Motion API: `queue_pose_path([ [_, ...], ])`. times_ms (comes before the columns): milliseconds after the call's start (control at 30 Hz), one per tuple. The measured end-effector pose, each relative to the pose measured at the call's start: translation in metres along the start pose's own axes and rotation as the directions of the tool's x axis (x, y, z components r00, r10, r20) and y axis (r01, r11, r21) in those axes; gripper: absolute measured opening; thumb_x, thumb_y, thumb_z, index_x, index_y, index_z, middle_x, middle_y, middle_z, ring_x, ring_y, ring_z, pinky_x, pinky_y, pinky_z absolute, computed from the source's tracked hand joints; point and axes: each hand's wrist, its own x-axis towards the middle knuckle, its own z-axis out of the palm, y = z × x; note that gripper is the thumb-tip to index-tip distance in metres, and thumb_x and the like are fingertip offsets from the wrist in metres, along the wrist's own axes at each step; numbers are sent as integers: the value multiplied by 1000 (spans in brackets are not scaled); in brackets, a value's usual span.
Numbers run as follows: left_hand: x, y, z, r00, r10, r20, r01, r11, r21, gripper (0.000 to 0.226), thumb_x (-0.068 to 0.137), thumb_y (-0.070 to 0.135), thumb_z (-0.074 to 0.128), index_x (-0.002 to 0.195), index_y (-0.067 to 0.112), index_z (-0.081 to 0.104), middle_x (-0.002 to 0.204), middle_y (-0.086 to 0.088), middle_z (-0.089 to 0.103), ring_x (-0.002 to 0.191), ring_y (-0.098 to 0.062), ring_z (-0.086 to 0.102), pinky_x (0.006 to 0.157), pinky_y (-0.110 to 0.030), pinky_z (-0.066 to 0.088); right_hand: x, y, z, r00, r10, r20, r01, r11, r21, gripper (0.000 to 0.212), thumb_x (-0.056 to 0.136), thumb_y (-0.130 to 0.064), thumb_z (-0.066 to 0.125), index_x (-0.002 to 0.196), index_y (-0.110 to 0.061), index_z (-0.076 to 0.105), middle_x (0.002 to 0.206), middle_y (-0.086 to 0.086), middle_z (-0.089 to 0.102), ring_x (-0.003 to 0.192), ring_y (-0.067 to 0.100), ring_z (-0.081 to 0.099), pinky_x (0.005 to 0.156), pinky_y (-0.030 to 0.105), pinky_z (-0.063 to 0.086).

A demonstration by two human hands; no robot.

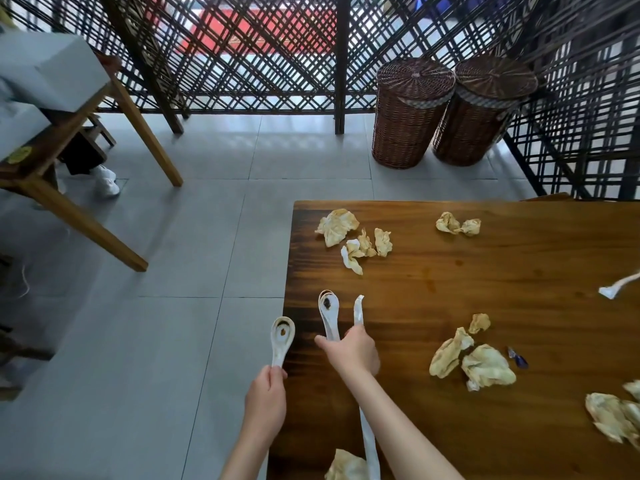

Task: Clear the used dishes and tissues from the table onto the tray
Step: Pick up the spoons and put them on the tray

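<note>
My left hand (265, 398) grips the handle of a dirty white soup spoon (282, 337), held just off the left edge of the brown wooden table (467, 292). My right hand (351, 349) holds two more white spoons (329, 313) by their handles above the table's near-left corner, one bowl up, the other (358, 308) edge-on. Crumpled stained tissues lie in clumps: at the far left (337, 226), far middle (457, 224), near right (471, 360) and the right edge (613, 417). Another tissue (346, 467) lies at the bottom edge. No tray is in view.
A white spoon handle (618, 285) pokes in at the table's right edge. Another white spoon (370, 445) lies under my right forearm. Two wicker baskets (412, 112) stand on the tiled floor by a lattice screen. A wooden table (52, 157) and a person's shoe (105, 180) are at the left.
</note>
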Motion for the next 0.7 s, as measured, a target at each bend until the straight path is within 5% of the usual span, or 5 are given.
queue_pose_path([
  [133,0,-4,-1,1000,-16,9,16,1000,-5,32,102,24,31,86,12,56,64,-3,46,56,-13,42,48,-24,31,-3,0,6,999,-45,-30,43,995,-86,31,78,-43,71,88,-19,53,91,-2,64,74,12,60,56,23,50],
  [233,0,-6,-2,999,-29,14,29,1000,-8,32,102,25,31,87,12,56,65,-4,46,56,-12,42,46,-22,31,-2,2,7,998,-51,-48,48,996,-70,21,82,-33,70,91,-17,59,93,-1,65,78,14,64,59,24,53],
  [700,-5,-4,1,1000,-14,14,14,1000,13,32,101,25,31,85,13,56,63,-2,46,54,-12,41,46,-22,30,0,1,10,977,-146,-158,149,989,4,18,80,-35,72,90,-21,67,87,-6,69,64,6,57,46,11,35],
])
